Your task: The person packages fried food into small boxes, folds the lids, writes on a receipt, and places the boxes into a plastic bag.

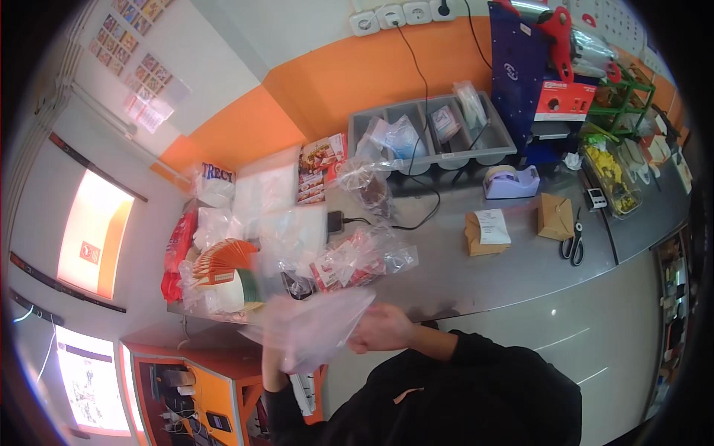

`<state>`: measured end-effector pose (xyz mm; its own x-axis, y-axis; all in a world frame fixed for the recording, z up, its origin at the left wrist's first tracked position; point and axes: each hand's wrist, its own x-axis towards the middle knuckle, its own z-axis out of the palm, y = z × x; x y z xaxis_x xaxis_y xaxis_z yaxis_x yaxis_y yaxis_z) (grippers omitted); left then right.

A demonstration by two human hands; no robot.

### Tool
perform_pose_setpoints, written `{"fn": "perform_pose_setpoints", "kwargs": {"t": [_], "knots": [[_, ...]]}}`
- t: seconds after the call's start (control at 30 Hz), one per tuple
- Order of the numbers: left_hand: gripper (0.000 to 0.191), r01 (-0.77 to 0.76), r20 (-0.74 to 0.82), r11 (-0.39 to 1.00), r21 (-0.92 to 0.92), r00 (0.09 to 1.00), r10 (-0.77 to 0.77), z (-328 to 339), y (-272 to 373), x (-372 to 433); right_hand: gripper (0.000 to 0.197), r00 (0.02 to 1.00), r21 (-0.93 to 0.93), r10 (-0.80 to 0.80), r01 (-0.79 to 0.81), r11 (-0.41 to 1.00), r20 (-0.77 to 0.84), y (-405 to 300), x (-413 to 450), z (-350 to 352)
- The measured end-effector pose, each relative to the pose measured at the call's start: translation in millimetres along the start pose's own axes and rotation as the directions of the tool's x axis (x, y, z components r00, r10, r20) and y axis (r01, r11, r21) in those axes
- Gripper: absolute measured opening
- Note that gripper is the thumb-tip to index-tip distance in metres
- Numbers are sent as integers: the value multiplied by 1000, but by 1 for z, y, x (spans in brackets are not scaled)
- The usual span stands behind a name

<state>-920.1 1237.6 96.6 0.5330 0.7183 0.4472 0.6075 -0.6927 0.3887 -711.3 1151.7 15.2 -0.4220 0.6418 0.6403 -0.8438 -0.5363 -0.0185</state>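
Observation:
A translucent plastic bag (326,326) hangs between my hands in front of my body, blurred by motion. My left hand (276,323) has hold of its left side, and the film covers most of the fingers. At the bag's right edge, the curled fingers of my right hand (382,329) grip the plastic. Just beyond, on the steel counter (440,279), lie red-and-white packets in clear wrap (348,262). A stack of clear bags (293,231) sits behind them. Nearer my left hand are a fan of orange printed sleeves (226,259) and white round containers or lids (230,290).
Rightward on the counter are two kraft boxes (474,237) (554,216), one bearing a printed slip, scissors (573,245) and a tape dispenser (510,183). A grey compartment tray (507,142) and a blue sealing machine (513,83) stand behind. A black cable (432,214) crosses the counter.

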Motion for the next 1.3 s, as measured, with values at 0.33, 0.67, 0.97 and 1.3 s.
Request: {"fn": "perform_pose_setpoints", "kwargs": {"t": [0.33, 0.67, 0.97, 1.3], "knots": [[20, 592, 497, 440, -675, 806, -322, 58, 123, -20, 69, 418, -476, -423, -27, 879, -804, 6, -200, 95], [19, 645, 584, 375, -666, 763, -276, 98, 159, -83, 70, 368, -90, -114, 81, 993, -923, 60, -302, 181], [19, 607, 596, 351, -712, 788, -154, 125, 184, -138, 77, 193, -483, -539, 275, 832, -820, 67, -335, 225], [26, 697, 683, 137, -704, 717, -142, 119, 236, -134, 98, -138, -284, -393, -487, 826, -909, 68, -370, 179]]}}
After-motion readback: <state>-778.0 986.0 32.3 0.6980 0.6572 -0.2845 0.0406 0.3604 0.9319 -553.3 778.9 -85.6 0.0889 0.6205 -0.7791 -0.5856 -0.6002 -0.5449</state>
